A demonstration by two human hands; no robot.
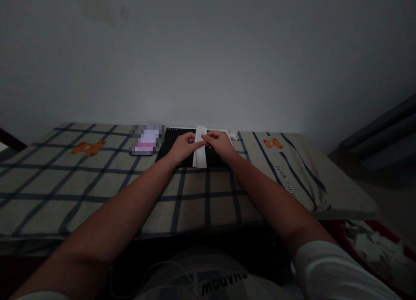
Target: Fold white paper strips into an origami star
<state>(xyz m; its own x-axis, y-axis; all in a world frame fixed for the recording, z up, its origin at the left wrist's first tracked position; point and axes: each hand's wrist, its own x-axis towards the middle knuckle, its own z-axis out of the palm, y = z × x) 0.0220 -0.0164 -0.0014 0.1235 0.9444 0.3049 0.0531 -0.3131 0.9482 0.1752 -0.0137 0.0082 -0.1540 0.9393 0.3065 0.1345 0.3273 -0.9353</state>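
Hands: left hand (pixel 184 146) and right hand (pixel 220 144) both pinched folded white paper strip (pixel 200 154).
Risk: dim light; crease could skew on black mat (pixel 169 146).

"SHADOW" on shirt (pixel 221 287); "world" on cloth (pixel 286 178)

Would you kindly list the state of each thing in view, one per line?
white paper strip: folded long and narrow, held over the black mat.
left hand: pinching the strip's left edge.
right hand: pinching the strip's right edge.
black mat: lying flat on the cloth.
plaid cloth: spread over the table.
paper scraps: piled loosely, lower right.
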